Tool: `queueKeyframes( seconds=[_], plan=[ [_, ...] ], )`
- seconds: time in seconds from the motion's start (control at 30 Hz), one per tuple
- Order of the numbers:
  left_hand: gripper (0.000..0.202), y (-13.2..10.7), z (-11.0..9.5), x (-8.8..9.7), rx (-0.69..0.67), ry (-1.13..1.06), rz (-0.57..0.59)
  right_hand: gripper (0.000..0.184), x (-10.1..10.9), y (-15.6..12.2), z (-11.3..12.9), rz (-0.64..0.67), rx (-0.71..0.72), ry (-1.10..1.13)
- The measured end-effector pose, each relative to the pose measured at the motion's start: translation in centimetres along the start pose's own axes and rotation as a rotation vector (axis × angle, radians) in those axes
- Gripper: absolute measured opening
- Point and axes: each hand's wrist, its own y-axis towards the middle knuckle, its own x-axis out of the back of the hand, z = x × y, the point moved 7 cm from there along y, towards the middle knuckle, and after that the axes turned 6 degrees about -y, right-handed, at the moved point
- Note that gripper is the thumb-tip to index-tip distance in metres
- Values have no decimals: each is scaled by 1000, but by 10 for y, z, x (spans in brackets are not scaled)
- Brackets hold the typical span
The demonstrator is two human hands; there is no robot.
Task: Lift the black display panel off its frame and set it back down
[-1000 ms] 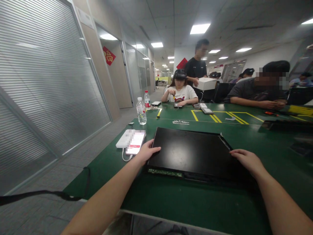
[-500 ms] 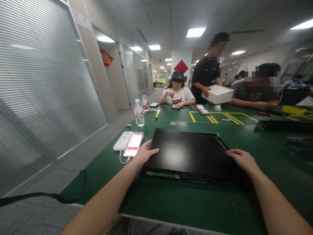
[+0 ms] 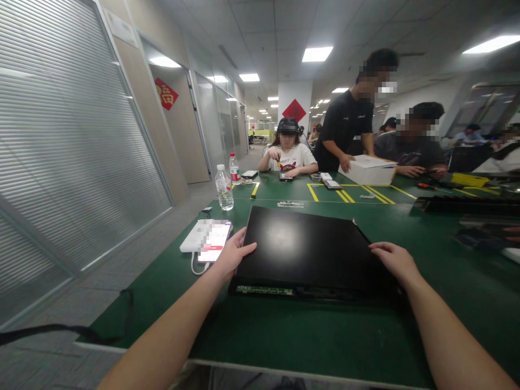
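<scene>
A black LCD panel (image 3: 304, 249) lies face up in front of me over the green table, a strip of green circuit board (image 3: 264, 291) showing along its near edge. My left hand (image 3: 236, 252) grips the left side, thumb on the top surface and fingers partly hidden at the edge. At the opposite side my right hand (image 3: 393, 261) pinches the right edge between thumb and fingers. Whether the panel rests fully on the table, I cannot tell.
Left of the panel lie a phone (image 3: 214, 241) and a white power bank (image 3: 190, 236) with a cable. Beyond stand two bottles (image 3: 225, 189). Small metal pieces (image 3: 290, 204) lie behind the panel. Across the green table (image 3: 325, 341), a standing person holds a white box (image 3: 368, 170); others sit nearby.
My view has turned slightly right, so most things sit further left. Both hands keep their hold on the panel. The standing person has lowered the white box to the table.
</scene>
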Motion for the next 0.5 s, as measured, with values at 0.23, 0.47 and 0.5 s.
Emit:
queueKeyframes(
  seconds=[0.23, 0.47, 0.5],
  plan=[
    [98, -2, -6, -7, -82, -15, 46, 23, -3, 9, -12, 31, -78, 9],
    [105, 1, -9, 0, -126, 2, -6, 25, -6, 10, -20, -2, -93, 216],
    [107, 2, -9, 3, -135, 2, -23, 27, -5, 10, -20, -8, -86, 254]
  ],
)
